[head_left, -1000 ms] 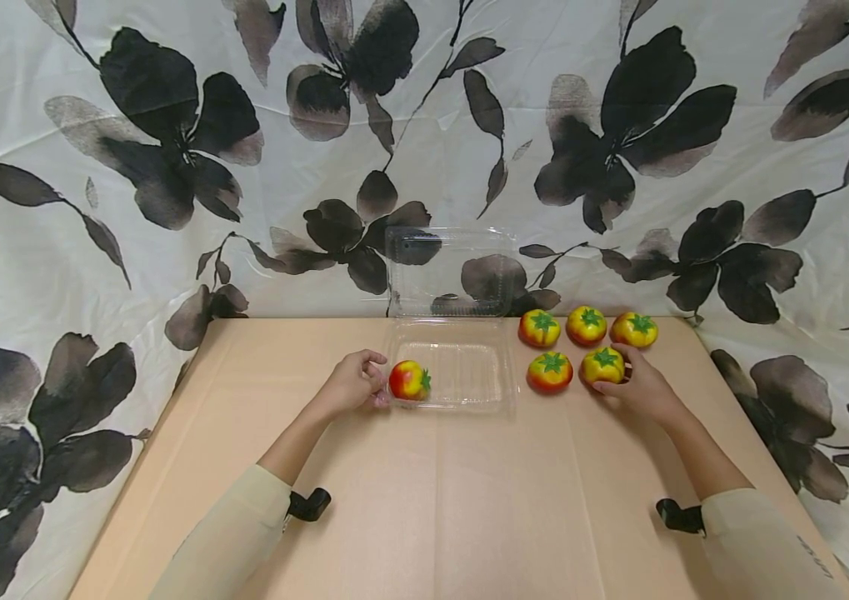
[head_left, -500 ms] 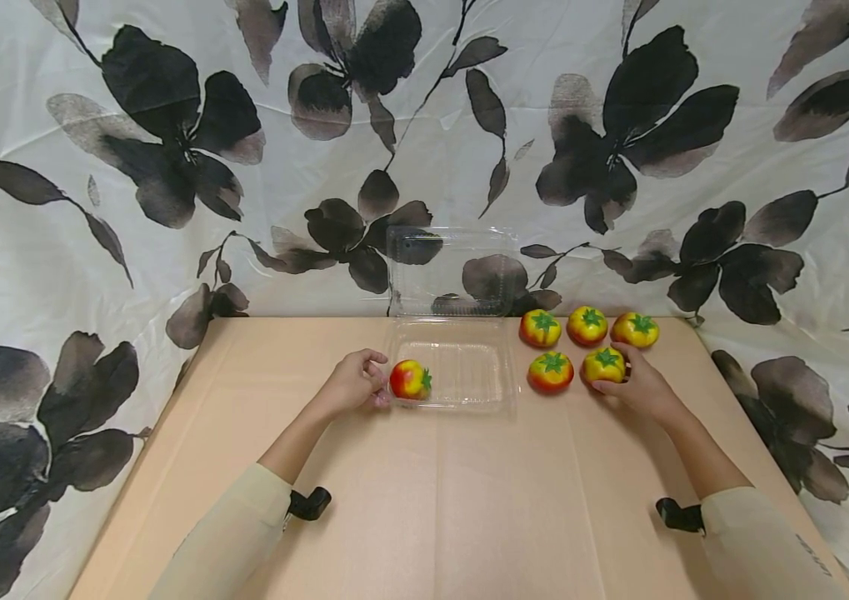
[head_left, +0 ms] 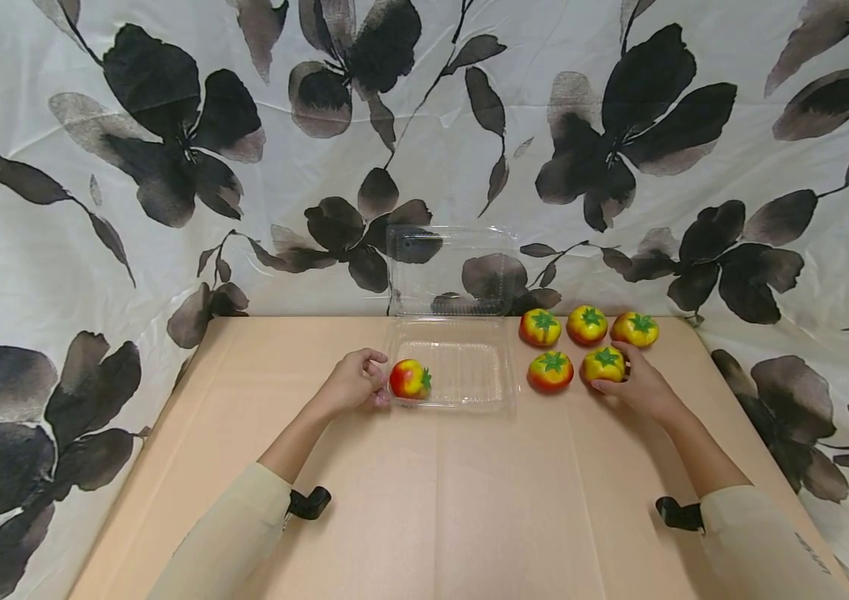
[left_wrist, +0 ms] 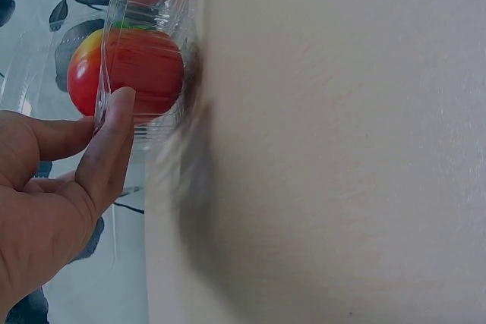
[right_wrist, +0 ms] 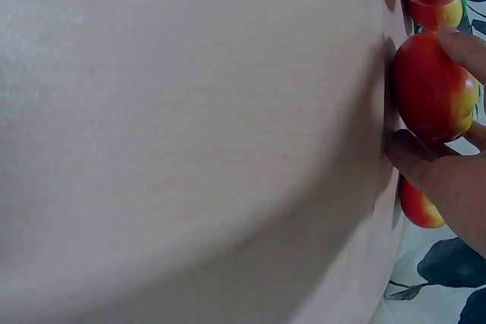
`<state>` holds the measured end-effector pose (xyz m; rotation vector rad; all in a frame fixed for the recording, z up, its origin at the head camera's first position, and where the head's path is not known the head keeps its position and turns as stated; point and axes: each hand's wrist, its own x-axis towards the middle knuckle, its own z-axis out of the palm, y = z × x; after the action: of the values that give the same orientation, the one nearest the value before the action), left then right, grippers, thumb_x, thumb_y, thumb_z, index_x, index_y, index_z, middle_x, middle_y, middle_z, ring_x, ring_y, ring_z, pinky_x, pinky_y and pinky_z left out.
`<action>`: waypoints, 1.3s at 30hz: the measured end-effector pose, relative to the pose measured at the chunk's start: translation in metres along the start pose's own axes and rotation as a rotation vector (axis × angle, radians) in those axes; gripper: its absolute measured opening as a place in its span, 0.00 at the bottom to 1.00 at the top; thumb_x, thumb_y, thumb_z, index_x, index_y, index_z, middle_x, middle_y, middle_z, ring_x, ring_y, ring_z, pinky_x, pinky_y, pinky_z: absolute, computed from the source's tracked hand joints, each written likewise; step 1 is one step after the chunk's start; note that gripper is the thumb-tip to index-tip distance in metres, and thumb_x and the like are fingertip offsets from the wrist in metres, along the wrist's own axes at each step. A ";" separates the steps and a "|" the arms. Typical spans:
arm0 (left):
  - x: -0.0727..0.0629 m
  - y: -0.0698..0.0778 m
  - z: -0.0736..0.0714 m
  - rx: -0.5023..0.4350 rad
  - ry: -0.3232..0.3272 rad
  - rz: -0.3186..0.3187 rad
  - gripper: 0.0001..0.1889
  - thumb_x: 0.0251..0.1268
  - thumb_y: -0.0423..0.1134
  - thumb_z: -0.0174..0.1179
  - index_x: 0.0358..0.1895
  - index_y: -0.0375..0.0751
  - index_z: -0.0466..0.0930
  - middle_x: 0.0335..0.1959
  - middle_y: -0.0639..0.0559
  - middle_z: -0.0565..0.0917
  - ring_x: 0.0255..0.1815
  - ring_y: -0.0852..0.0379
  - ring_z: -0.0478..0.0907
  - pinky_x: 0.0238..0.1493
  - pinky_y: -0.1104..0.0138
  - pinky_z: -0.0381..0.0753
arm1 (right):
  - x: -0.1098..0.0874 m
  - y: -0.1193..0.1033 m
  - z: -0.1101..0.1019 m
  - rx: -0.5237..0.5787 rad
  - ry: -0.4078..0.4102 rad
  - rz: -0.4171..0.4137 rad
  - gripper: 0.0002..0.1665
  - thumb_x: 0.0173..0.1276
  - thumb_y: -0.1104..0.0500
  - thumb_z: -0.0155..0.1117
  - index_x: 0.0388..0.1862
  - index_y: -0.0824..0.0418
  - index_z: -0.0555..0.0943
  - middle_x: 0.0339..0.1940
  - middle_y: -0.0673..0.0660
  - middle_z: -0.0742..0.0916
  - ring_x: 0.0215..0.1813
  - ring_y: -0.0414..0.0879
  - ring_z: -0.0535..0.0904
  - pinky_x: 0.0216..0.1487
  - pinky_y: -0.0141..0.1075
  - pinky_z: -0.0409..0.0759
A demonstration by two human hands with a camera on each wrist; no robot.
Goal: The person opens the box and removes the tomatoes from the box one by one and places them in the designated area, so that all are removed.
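At the table's far side lies an unlidded clear plastic clamshell container [head_left: 469, 375], its lid [head_left: 454, 267] raised upright at the back. One red-and-yellow tomato [head_left: 410, 380] with green leaves sits in its left front corner. My left hand [head_left: 355, 382] pinches the container's left wall between thumb and fingers, beside that tomato; the left wrist view shows the fingertips [left_wrist: 121, 104] against the clear plastic. To the right, my right hand [head_left: 643, 383] grips another tomato [head_left: 602, 365], the front right one of a group. Thumb and fingers lie around this tomato [right_wrist: 433, 89] in the right wrist view.
Other tomatoes stand close by: one at the front [head_left: 550, 372] and a back row with a left tomato [head_left: 540, 328], a middle tomato [head_left: 586, 325] and a right tomato [head_left: 634, 330]. Behind the light wood table [head_left: 431, 508] hangs a floral cloth [head_left: 469, 125].
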<state>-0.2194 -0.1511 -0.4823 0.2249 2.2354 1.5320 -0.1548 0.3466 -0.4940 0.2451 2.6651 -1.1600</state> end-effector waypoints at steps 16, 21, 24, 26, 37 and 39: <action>0.000 0.002 0.000 -0.012 0.003 -0.022 0.21 0.71 0.21 0.55 0.65 0.23 0.69 0.36 0.38 0.78 0.25 0.53 0.86 0.30 0.62 0.91 | -0.017 -0.040 -0.020 -0.027 0.080 -0.103 0.63 0.68 0.49 0.74 0.83 0.70 0.43 0.80 0.78 0.58 0.78 0.76 0.56 0.74 0.72 0.61; 0.000 0.003 0.000 -0.004 0.011 -0.031 0.21 0.71 0.21 0.56 0.65 0.24 0.70 0.36 0.39 0.79 0.24 0.53 0.86 0.30 0.63 0.91 | -0.025 -0.058 -0.022 -0.048 0.090 -0.162 0.59 0.68 0.52 0.74 0.83 0.69 0.47 0.80 0.75 0.60 0.77 0.77 0.60 0.72 0.69 0.66; 0.001 0.003 -0.001 -0.001 0.007 -0.025 0.21 0.71 0.21 0.55 0.66 0.24 0.69 0.36 0.38 0.79 0.25 0.53 0.86 0.32 0.60 0.91 | -0.027 -0.071 -0.022 -0.051 0.098 -0.216 0.56 0.67 0.52 0.75 0.82 0.69 0.52 0.79 0.74 0.62 0.77 0.75 0.62 0.73 0.67 0.67; 0.001 0.004 -0.001 0.003 0.006 -0.022 0.21 0.71 0.21 0.55 0.65 0.24 0.70 0.36 0.38 0.79 0.25 0.53 0.86 0.32 0.58 0.91 | -0.027 -0.079 -0.020 -0.065 0.102 -0.249 0.55 0.67 0.51 0.75 0.80 0.70 0.55 0.78 0.74 0.64 0.77 0.74 0.62 0.74 0.68 0.66; 0.003 0.004 -0.002 -0.014 0.000 -0.030 0.21 0.70 0.21 0.56 0.65 0.24 0.69 0.37 0.38 0.79 0.25 0.53 0.86 0.32 0.60 0.91 | -0.011 -0.121 0.011 -0.057 -0.001 -0.359 0.47 0.68 0.52 0.74 0.79 0.63 0.62 0.77 0.68 0.70 0.78 0.68 0.64 0.76 0.65 0.65; 0.003 0.004 -0.002 -0.021 -0.005 -0.029 0.21 0.70 0.21 0.55 0.66 0.23 0.69 0.37 0.38 0.79 0.25 0.53 0.86 0.32 0.59 0.91 | -0.008 -0.128 0.019 -0.036 -0.035 -0.361 0.47 0.68 0.49 0.74 0.79 0.61 0.63 0.78 0.66 0.70 0.79 0.67 0.64 0.77 0.65 0.64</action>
<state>-0.2233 -0.1504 -0.4791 0.1888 2.2075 1.5373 -0.1754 0.2460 -0.4148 -0.2717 2.7694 -1.1945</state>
